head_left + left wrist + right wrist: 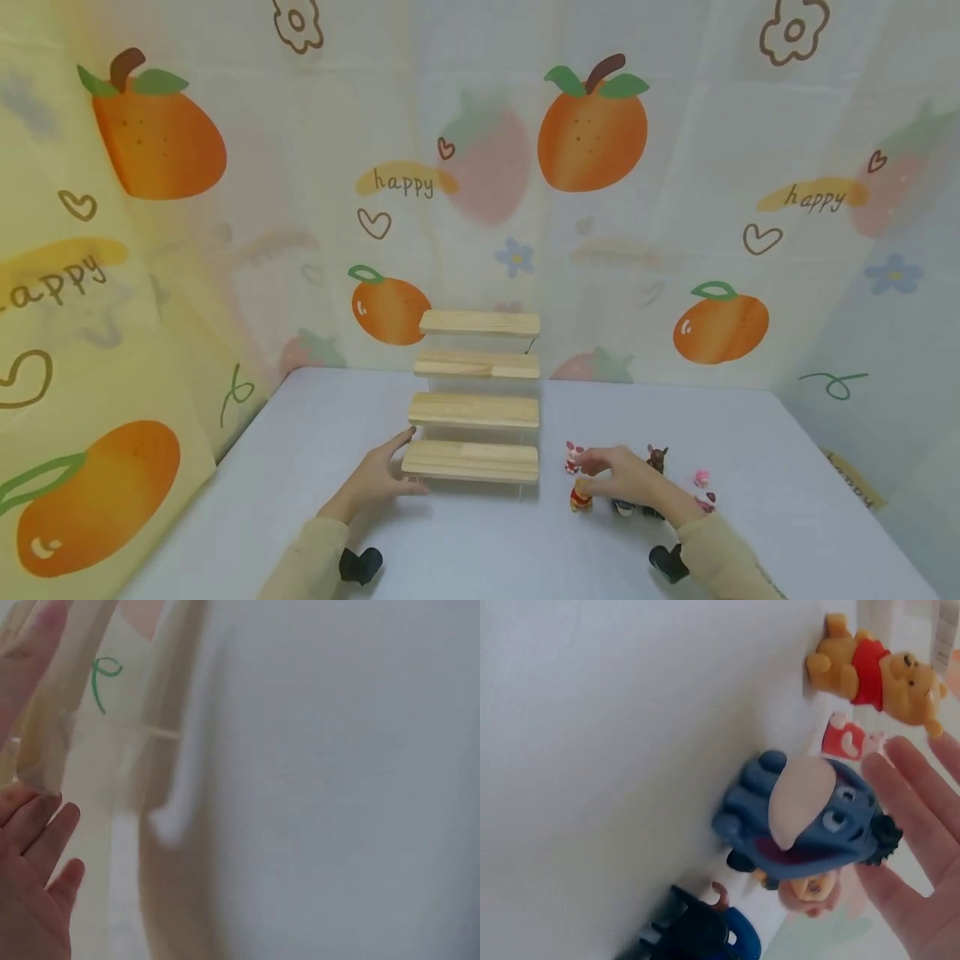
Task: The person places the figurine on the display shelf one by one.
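A four-tier stand of pale wooden planks stands mid-table. My left hand is at the left end of its lowest plank, fingers and thumb spread around that end. In the left wrist view, the fingertips of this hand meet the blurred plank end. My right hand hovers among small figurines, its fingers extended. Nearest it are a yellow bear in a red shirt and a pink-and-red piglet. In the right wrist view, a blue donkey figurine stands before the right hand, whose fingers look empty.
A brown figurine stands behind the right hand. Farther right are a pink figurine and a white-and-purple one. A dark blue figurine shows in the right wrist view. A fruit-print cloth hangs behind the white table.
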`<state>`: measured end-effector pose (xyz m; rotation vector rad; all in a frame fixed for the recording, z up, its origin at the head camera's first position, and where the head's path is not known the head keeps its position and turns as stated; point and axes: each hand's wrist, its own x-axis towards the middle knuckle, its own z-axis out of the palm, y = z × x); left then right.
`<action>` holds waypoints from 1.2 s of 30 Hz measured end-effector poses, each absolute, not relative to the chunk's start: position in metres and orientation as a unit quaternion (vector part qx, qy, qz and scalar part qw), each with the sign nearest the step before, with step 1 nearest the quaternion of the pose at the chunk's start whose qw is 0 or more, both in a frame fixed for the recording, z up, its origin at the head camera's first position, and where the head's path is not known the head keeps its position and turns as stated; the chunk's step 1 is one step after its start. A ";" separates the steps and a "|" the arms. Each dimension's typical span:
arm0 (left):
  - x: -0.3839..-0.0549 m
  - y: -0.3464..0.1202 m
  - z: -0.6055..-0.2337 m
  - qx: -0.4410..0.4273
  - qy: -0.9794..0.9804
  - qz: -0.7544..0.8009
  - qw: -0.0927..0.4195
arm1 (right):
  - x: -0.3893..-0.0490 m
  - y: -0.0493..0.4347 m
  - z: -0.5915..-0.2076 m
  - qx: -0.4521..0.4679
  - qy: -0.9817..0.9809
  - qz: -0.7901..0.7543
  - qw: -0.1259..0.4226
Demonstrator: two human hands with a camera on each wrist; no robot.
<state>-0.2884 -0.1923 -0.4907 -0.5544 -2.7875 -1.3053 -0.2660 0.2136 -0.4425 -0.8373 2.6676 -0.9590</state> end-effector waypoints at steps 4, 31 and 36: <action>-0.283 -0.189 -0.501 -0.186 -0.878 -0.440 0.038 | -0.265 0.211 -0.444 -0.284 0.899 -0.310 0.125; -0.279 -0.185 -0.504 -0.105 -0.774 -0.624 -0.004 | -0.267 0.211 -0.452 -0.258 0.879 -0.397 0.053; -0.280 -0.182 -0.505 -0.103 -0.767 -0.634 -0.006 | -0.268 0.215 -0.449 -0.244 0.870 -0.428 0.018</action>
